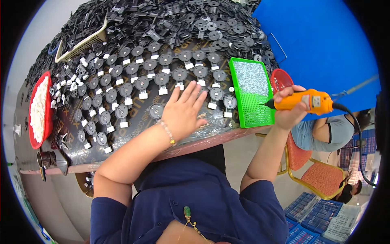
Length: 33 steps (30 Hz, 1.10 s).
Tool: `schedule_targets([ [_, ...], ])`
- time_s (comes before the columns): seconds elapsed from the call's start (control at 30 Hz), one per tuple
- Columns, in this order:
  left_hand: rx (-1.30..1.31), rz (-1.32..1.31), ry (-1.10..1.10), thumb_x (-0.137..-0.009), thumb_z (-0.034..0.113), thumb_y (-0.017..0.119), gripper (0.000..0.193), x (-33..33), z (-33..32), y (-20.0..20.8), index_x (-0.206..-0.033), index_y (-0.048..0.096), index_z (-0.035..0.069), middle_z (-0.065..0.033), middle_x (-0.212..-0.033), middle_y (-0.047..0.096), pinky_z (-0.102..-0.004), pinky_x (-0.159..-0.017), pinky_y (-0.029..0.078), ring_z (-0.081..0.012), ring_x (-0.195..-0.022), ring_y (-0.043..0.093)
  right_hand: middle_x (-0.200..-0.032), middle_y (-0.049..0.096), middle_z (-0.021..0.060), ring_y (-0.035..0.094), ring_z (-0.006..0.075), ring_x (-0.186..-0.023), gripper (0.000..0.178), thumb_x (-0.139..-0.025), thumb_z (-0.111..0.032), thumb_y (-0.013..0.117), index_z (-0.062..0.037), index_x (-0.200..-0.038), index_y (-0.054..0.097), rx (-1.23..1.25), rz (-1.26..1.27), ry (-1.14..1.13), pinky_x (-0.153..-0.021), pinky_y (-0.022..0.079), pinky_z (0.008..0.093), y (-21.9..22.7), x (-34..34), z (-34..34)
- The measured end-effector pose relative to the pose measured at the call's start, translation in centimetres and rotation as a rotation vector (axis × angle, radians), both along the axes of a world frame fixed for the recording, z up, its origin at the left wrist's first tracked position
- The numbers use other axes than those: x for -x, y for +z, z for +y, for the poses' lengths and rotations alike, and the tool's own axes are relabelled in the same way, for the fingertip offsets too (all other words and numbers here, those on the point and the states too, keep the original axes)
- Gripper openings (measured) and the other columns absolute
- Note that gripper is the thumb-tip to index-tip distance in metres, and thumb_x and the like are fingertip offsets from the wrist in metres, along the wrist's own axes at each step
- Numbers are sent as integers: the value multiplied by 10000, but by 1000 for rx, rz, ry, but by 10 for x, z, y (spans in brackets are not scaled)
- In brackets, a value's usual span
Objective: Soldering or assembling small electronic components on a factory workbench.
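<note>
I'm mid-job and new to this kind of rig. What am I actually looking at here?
There's no machine here: these are a person's two bare hands. The single picture comes from a fisheye camera worn on their head, looking down, so straight edges bend near the rim.

On the table lie rows of black discs with white tabs, a heap of loose black parts behind them, and a red basket of white pieces at left.

The left hand is spread among the discs, holding nothing visible. The right hand grips a corded orange tool, its tip over a green tray.
</note>
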<state>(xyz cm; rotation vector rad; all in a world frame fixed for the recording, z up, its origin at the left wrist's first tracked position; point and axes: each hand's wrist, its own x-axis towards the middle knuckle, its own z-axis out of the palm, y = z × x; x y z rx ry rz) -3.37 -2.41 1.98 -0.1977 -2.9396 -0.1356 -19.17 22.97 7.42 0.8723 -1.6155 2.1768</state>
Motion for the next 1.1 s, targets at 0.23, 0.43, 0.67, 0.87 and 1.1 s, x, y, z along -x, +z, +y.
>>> schedule_targets([
  [0.23,-4,-79,36,-812,471,675,755,-48,12,20,-1390,489,22,-176,-1458,440,-465,-1110,287,-305,-1413,322,-791,607,114,573,182,-592,605,-859,-543,681,-15,-1101,512,14,-20,-9,-554,499,307,-23,32,2],
  [0.43,-281,14,26,-780,184,727,495,-49,17,9,-1235,606,30,-192,-1306,520,-428,-1010,424,-354,-1241,494,-766,610,107,581,183,-573,569,-880,-518,667,-6,-1085,531,-6,-13,-11,-539,501,306,-29,39,2],
  [0.67,-626,106,19,-785,11,716,359,-33,9,-7,-1139,672,51,-168,-1241,568,-385,-906,506,-343,-1100,593,-766,609,109,580,183,-575,573,-876,-516,673,-2,-1084,529,3,-17,-14,-539,501,305,-31,36,2],
  [0.87,-734,154,78,-784,15,718,436,-35,2,-4,-1198,581,32,-159,-1190,597,-399,-909,498,-358,-1078,596,-787,607,112,576,188,-592,627,-836,-560,698,-22,-1103,517,12,-44,-39,-549,492,308,-24,30,1],
  [1.1,-895,72,197,-759,32,757,542,-36,-2,-9,-1249,527,11,-158,-1174,627,-371,-941,488,-321,-1107,610,-766,580,88,570,179,-605,804,-765,-774,599,-65,-1131,505,116,-31,145,-566,481,324,10,-20,-26],
])
